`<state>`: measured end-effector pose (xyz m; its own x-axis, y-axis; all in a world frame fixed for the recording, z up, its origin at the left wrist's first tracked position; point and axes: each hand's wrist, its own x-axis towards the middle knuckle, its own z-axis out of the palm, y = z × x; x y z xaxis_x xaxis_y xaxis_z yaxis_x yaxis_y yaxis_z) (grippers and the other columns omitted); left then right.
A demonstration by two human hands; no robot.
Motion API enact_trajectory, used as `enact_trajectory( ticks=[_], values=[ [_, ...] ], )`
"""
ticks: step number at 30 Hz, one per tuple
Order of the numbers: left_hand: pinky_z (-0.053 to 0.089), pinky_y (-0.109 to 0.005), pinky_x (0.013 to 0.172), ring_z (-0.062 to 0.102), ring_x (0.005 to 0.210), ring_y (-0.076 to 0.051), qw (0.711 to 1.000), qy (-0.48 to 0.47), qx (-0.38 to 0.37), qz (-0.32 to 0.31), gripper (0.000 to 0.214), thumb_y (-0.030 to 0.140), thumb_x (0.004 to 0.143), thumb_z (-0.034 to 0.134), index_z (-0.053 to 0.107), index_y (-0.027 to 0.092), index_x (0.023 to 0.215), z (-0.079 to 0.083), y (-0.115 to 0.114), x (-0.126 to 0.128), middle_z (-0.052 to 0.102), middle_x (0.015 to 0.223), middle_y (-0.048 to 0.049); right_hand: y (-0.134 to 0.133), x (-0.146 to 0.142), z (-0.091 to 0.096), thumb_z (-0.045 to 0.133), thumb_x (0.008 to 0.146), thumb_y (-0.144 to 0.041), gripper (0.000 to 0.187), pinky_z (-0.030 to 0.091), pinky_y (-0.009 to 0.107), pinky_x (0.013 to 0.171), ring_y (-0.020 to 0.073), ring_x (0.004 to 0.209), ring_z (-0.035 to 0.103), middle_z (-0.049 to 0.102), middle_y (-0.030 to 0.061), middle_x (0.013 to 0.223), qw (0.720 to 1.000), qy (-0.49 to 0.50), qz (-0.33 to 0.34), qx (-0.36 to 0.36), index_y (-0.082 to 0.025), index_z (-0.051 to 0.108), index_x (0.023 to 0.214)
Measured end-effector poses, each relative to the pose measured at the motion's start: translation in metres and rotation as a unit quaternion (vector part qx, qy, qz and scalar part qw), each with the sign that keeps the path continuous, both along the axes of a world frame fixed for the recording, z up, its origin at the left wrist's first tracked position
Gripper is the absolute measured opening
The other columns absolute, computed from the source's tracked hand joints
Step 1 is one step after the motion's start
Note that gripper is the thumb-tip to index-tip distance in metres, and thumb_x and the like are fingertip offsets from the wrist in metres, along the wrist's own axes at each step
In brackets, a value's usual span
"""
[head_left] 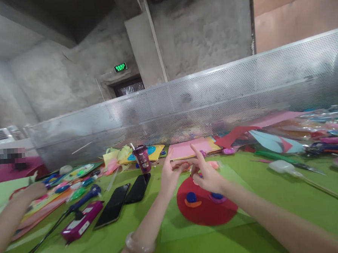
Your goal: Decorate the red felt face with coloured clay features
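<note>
My left hand and my right hand meet in the middle of the view, above a red paper circle. Their fingertips pinch together; whatever lies between them is too small or hidden to name. The right index finger points up. On the circle are two blue round pieces, one with an orange curved strip beneath it and the other with a purple strip. A pale green sheet lies under the circle. My right hand covers part of the circle's upper edge.
Two phones, a purple power strip and a lidded cup stand left. Another person's hand is at far left, by scissors. Green-handled scissors and a white-tipped stick lie right. A perforated metal panel runs behind.
</note>
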<state>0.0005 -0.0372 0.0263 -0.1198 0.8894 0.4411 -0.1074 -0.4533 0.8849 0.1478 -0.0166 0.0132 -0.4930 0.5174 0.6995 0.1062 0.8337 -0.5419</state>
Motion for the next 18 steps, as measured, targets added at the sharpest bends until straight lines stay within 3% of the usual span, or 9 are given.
enact_trajectory(
  ticks=[3,6,9,13,15,18],
  values=[
    [0.048,-0.028,0.075,0.066,0.076,-0.018,1.0,-0.006,-0.003,-0.001,0.087,0.022,0.065,0.076,0.027,0.014,0.137,-0.001,0.002,-0.002,0.071,0.078,-0.006,-0.002,0.0,0.0,0.04,0.065,-0.003,0.091,0.047,0.029,0.061,0.0138,0.063,0.054,0.059,0.0051,0.095,1.0,-0.022,0.0,0.015,-0.02,-0.007,0.142],
    [0.046,-0.027,0.077,0.066,0.078,-0.017,0.999,-0.037,-0.014,0.004,0.081,0.023,0.066,0.075,0.031,0.014,0.134,-0.004,0.005,-0.003,0.07,0.075,-0.0034,-0.001,0.0,0.001,0.041,0.07,-0.003,0.085,0.047,0.027,0.06,0.0137,0.062,0.056,0.062,0.0032,0.09,0.996,-0.054,-0.05,0.042,-0.021,0.0,0.142],
    [0.046,-0.026,0.075,0.065,0.078,-0.017,0.997,-0.074,-0.031,0.003,0.078,0.024,0.065,0.075,0.036,0.013,0.131,-0.007,0.01,-0.005,0.07,0.074,-0.0027,0.006,-0.001,0.002,0.042,0.081,-0.01,0.061,0.047,0.027,0.059,0.0137,0.062,0.057,0.061,0.0051,0.096,0.991,-0.051,-0.111,0.062,-0.024,0.025,0.138],
    [0.046,-0.027,0.07,0.064,0.068,-0.016,0.993,-0.099,-0.053,-0.022,0.073,0.023,0.063,0.077,0.041,0.013,0.126,-0.01,0.012,-0.005,0.069,0.071,-0.003,0.011,-0.003,0.005,0.047,0.083,-0.015,0.034,0.049,0.029,0.064,0.0159,0.069,0.059,0.058,0.0056,0.097,0.988,-0.035,-0.124,0.082,-0.025,0.056,0.115],
    [0.046,-0.026,0.067,0.063,0.066,-0.015,0.991,-0.11,-0.063,-0.031,0.068,0.023,0.064,0.076,0.044,0.014,0.124,-0.011,0.012,-0.005,0.068,0.071,-0.0031,0.005,-0.002,0.01,0.047,0.084,-0.016,0.032,0.049,0.031,0.069,0.018,0.076,0.059,0.058,0.0056,0.096,0.987,-0.011,-0.129,0.094,-0.025,0.057,0.113],
    [0.046,-0.024,0.065,0.063,0.069,-0.014,0.988,-0.131,-0.076,-0.027,0.06,0.022,0.068,0.074,0.047,0.016,0.121,-0.013,0.015,-0.008,0.067,0.073,-0.0019,-0.014,0.005,0.021,0.037,0.092,-0.021,0.034,0.046,0.037,0.083,0.0202,0.09,0.057,0.056,0.0083,0.104,0.979,0.065,-0.16,0.107,-0.023,0.047,0.124]
  ],
)
